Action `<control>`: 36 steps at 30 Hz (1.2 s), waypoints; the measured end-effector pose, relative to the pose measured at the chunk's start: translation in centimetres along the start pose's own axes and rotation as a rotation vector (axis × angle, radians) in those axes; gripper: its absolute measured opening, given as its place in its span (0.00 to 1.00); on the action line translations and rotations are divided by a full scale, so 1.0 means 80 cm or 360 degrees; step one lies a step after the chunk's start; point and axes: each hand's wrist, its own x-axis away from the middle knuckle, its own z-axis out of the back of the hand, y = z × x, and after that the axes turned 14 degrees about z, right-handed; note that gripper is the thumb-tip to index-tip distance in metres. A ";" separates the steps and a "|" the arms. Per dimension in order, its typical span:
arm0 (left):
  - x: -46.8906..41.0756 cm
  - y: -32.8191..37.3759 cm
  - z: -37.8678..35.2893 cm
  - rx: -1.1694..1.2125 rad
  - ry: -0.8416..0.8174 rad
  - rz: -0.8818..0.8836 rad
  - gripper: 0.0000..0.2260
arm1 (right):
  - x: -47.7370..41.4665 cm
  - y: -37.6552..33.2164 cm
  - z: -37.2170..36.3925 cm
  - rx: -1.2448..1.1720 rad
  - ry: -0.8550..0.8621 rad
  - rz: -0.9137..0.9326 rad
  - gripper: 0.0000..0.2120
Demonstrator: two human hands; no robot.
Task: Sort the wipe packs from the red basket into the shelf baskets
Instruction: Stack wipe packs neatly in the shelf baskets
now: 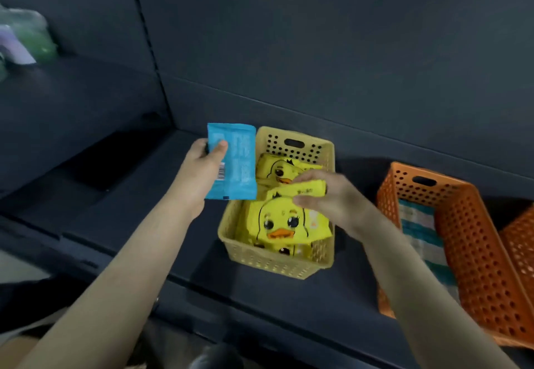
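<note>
The head view looks down on a dark shelf (138, 224) with both bare forearms reaching in from below. The left hand (206, 163) grips a blue pack (232, 163) by its left edge, thumb pressed on the printed face and the other fingers hidden behind it; the pack stands nearly upright in the air, its right edge overlapping the near left corner of a yellow basket (268, 261). That basket sits on the shelf, between the two arms, and holds several duck packs (286, 224), yellow with a cartoon duck face, lying flat and overlapping. The right hand (326, 195) is over the middle of the basket and pinches a yellow pack (300, 190), fingers curled over its top edge and thumb beneath; the pack is just above the others, and whether it touches them cannot be told. To the right, apart from the yellow one, an orange basket (476, 253) stands on the same shelf with striped packs (419, 224), teal and white, lying inside it. A second orange wall shows at the right edge. On the shelf section at far left, blurred green packs (34, 39) lie well apart from everything else.
</note>
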 end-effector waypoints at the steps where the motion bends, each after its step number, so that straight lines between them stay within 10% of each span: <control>1: -0.011 0.004 -0.003 0.0001 -0.0054 0.0033 0.04 | -0.003 0.002 -0.010 0.0052 -0.0090 -0.0034 0.13; 13: -0.074 0.021 -0.024 -0.0072 -0.0757 0.0317 0.09 | -0.026 0.003 -0.050 0.0659 -0.0554 -0.0203 0.20; 36: -0.064 0.007 -0.022 0.0036 -0.0841 0.0423 0.08 | -0.011 0.009 -0.080 0.0893 -0.0518 -0.0400 0.29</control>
